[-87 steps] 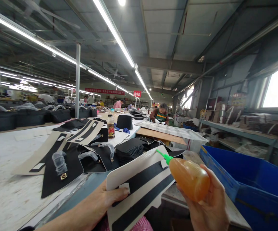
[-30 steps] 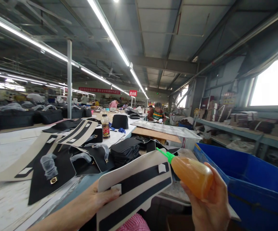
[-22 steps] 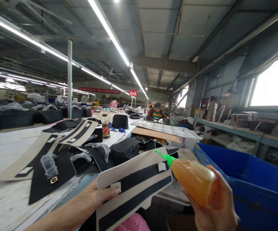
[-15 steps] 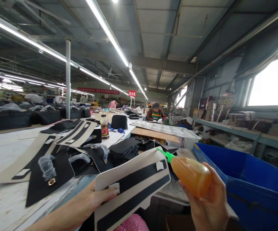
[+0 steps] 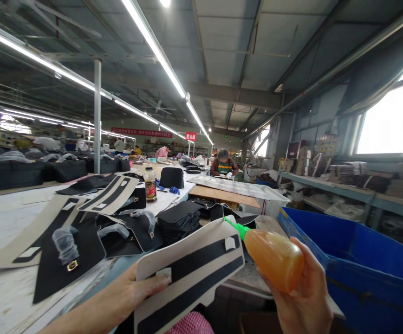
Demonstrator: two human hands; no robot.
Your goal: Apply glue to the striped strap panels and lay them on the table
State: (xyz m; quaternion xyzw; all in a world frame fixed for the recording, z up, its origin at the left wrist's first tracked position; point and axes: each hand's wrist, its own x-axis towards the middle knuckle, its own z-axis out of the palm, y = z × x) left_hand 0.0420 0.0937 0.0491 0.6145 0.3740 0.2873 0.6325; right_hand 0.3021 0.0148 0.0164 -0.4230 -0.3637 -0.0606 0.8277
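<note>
My left hand (image 5: pixel 137 290) grips the near left edge of a cream panel with black stripes (image 5: pixel 191 273), thumb on top, holding it tilted in front of me. My right hand (image 5: pixel 302 301) is wrapped round an amber glue bottle (image 5: pixel 274 260) with a green nozzle (image 5: pixel 234 226). The nozzle tip touches the panel's far right edge near a small white tab. Part of a pink checked cloth shows under the panel.
On the white worktable (image 5: pixel 3 297) at left lie black leather flaps with wrapped buckles (image 5: pixel 67 253) and more striped panels (image 5: pixel 113 195). A stack of black pieces (image 5: pixel 178 218) sits ahead. A blue bin (image 5: pixel 358 260) stands at right. A person (image 5: pixel 224 164) works at a far table.
The panel and both hands have drifted slightly left and down in view. The bottle's nozzle has stayed at the panel's far right edge, shifting a little along it.
</note>
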